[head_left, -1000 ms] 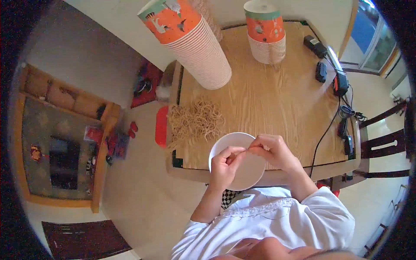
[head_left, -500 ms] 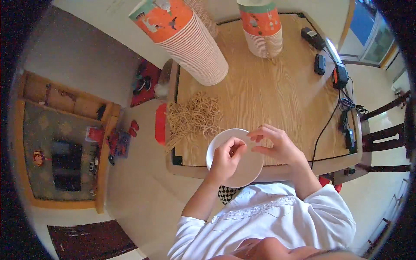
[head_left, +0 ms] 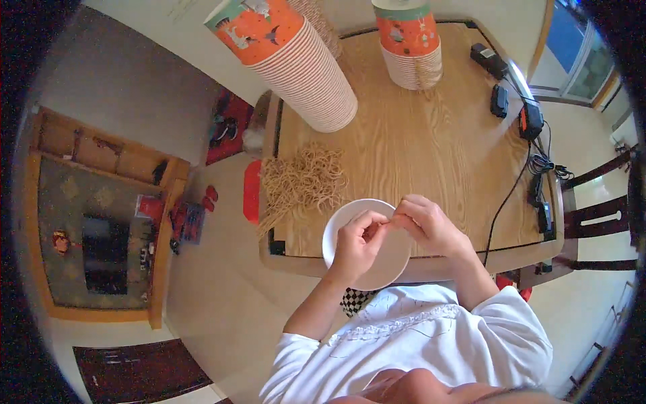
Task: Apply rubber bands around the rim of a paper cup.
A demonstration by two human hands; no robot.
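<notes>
Both my hands meet over a round white paper tub or bowl [head_left: 397, 266] at the table's near edge, close against my body. My left hand [head_left: 359, 248] is curled closed, thumb and forefinger pinched. My right hand [head_left: 431, 227] is pinched too, its fingertips touching those of the left. Whatever lies between the fingertips is too small to make out. Just beyond my left hand is a loose pile of tan twisted cords [head_left: 309, 176], some ends hanging toward the table's left edge.
A tall leaning stack of orange-and-white paper tubs [head_left: 303, 74] stands at the far left, a shorter stack [head_left: 412, 64] at the far middle. Black chargers [head_left: 530, 121] and cables line the wood-grain table's [head_left: 431, 155] right side. A dark chair [head_left: 599, 215] stands at right, a red stool [head_left: 252, 192] at left.
My hands have come together: the right fingers, apart from the left before, now touch and pinch at the left fingertips. The white tub stays in place.
</notes>
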